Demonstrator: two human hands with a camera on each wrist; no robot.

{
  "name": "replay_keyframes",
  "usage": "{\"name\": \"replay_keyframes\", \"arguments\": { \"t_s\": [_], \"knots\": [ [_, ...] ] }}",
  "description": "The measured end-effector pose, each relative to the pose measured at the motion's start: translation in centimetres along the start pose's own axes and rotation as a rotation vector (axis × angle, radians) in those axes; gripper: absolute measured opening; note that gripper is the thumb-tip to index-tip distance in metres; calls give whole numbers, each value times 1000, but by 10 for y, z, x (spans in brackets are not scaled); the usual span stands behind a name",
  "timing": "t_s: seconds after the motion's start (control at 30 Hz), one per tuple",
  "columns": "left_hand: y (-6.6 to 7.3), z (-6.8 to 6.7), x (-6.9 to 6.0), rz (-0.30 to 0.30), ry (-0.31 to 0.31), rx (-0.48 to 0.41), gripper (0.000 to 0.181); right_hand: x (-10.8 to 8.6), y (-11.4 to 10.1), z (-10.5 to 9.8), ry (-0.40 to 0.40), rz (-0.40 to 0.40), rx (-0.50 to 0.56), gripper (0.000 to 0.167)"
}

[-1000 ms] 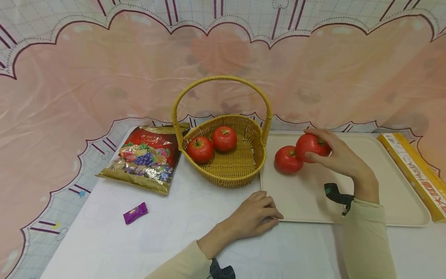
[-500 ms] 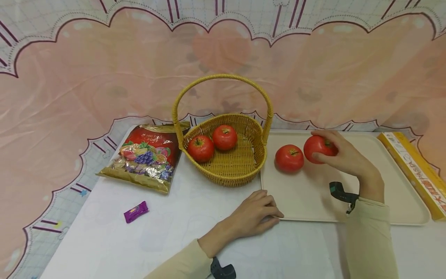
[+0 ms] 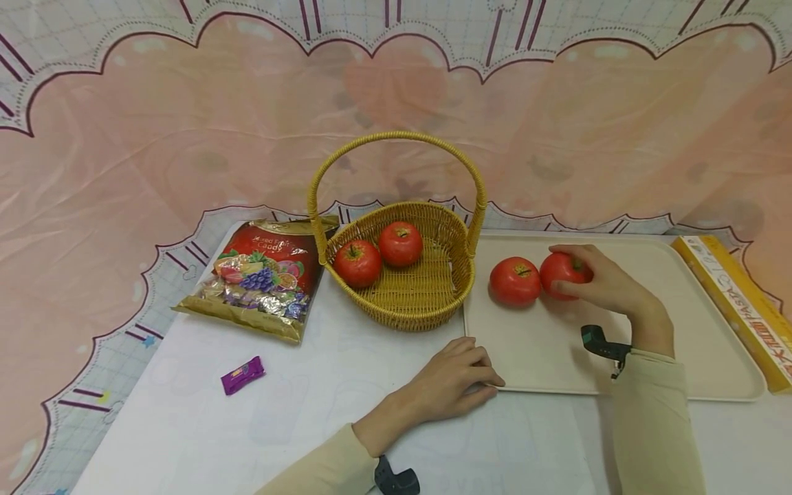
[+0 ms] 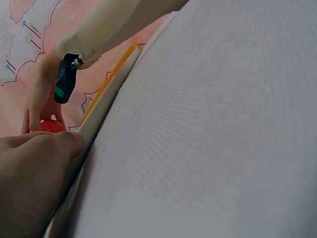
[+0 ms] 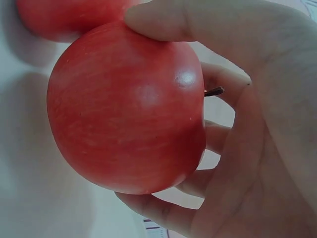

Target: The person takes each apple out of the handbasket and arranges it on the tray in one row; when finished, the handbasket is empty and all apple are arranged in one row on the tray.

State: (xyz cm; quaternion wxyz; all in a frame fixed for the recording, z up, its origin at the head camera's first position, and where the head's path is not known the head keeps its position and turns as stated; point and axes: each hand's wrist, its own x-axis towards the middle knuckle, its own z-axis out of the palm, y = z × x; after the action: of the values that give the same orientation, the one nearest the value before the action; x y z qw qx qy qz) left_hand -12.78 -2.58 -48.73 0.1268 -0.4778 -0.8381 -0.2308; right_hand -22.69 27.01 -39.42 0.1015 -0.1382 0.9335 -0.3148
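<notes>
A red apple (image 3: 564, 276) is gripped from its right side by the right hand (image 3: 609, 289), thumb in front and fingers curled behind. In the right wrist view the apple (image 5: 129, 109) fills the space between thumb and fingers, its dark stem facing the palm. Just left of it on the beige tray (image 3: 544, 371) sits another red apple (image 3: 515, 282). The left hand (image 3: 454, 381) rests on the table with its relaxed fingers at the tray's front left corner. Two more apples, one at the left (image 3: 357, 264) and one beside it (image 3: 401, 244), lie inside the basket.
The yellow wicker basket (image 3: 411, 320), with a tall arched handle, stands left of the tray. Further left are a candy bag (image 3: 254, 282) and a small purple wrapped candy (image 3: 243, 375). A yellow box (image 3: 736, 309) lies along the tray's right edge.
The right hand first moved the gripped apple rightward, away from the one beside it, then brought it slightly left and lower, close to that apple. The left hand has stayed in place.
</notes>
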Motion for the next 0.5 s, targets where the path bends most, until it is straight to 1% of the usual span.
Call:
{"name": "replay_keyframes", "arguments": {
  "t_s": [0.17, 0.5],
  "knots": [
    [0, 1, 1, -6, -4, -2, 14, 1, 4, 2, -28, -4, 0, 67],
    [0, 0, 1, -3, 5, -8, 14, 4, 5, 6, -40, 14, -1, 70]
  ]
}}
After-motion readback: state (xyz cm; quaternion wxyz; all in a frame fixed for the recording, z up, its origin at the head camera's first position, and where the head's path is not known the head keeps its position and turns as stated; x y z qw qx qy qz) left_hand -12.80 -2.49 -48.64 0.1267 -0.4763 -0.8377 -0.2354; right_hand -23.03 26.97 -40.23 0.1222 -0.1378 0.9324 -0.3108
